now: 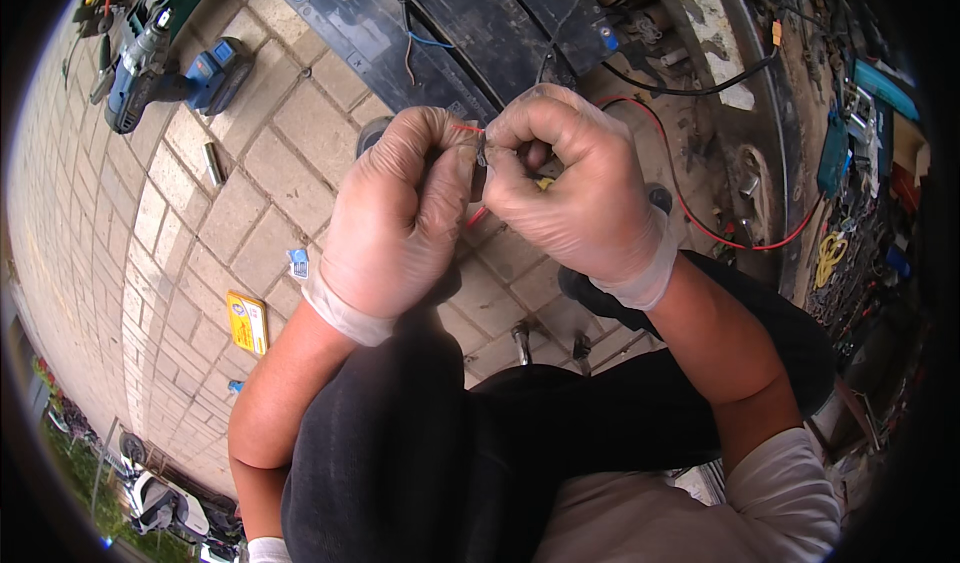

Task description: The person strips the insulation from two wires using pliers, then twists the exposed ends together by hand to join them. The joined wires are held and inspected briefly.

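Both hands wear thin translucent gloves and meet at chest height over a paved floor. My left hand (395,213) pinches a thin red wire (466,128) at its fingertips. My right hand (570,183) is curled against it, gripping the same wire end and a small dark metal piece (481,153) between thumb and finger. The red wire (700,225) loops away to the right toward a vehicle's dark underside. A bit of yellow (545,183) shows under my right fingers.
A blue cordless drill (150,68) lies at the upper left on the paving stones. A yellow flat box (247,322) and a small metal cylinder (213,163) lie on the floor. Black vehicle panels (470,23) with loose cables stand ahead; tools clutter the right edge (850,213).
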A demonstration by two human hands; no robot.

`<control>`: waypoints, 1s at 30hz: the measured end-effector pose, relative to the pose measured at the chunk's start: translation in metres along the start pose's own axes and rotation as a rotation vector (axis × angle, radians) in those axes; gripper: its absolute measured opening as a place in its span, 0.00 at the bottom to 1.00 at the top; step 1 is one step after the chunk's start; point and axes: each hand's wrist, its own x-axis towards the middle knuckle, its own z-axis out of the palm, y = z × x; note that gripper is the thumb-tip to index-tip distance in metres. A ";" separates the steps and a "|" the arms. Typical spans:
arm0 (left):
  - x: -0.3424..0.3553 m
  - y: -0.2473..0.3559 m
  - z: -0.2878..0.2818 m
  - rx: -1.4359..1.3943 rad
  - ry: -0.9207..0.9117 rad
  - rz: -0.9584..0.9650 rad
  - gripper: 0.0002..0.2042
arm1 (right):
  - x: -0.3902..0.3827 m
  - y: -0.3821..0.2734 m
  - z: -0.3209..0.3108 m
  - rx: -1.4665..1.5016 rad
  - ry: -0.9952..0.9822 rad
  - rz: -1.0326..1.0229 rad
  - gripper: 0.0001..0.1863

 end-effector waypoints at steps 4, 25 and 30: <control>-0.003 0.003 0.003 -0.271 0.024 -0.090 0.07 | -0.001 0.001 0.002 0.081 0.015 0.065 0.07; -0.003 -0.005 0.001 0.026 0.138 0.170 0.06 | 0.001 0.002 0.003 -0.043 0.047 -0.110 0.08; -0.007 -0.008 0.002 -0.075 0.119 0.210 0.09 | -0.001 0.000 0.005 0.038 0.080 -0.043 0.08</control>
